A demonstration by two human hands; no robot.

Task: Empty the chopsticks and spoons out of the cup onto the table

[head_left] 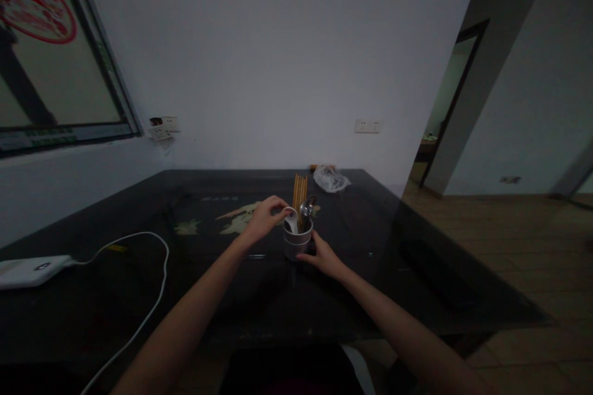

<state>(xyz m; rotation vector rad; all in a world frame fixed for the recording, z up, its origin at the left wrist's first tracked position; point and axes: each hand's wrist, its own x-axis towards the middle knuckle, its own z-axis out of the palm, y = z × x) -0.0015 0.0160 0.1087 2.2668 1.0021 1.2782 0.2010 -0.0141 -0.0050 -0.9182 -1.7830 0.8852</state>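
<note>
A grey cylindrical utensil holder (295, 245) stands upright on the dark glossy table (343, 308). Several wooden chopsticks (300, 190) and shiny metal spoons (306, 207) stick up out of it. My left hand (267, 217) pinches the top of a white soup spoon (291, 221), whose lower end is inside the holder at its left side. Around the holder's right side and front, my right hand (324, 254) is closed, with the thumb on the near wall; its other fingers are partly hidden behind the holder.
A crumpled clear plastic bag (330, 179) lies near the wall at the back. To the left, a white power bank (37, 271) trails a white cable (162, 271) over the table. A dark flat object (435, 271) rests toward the right edge.
</note>
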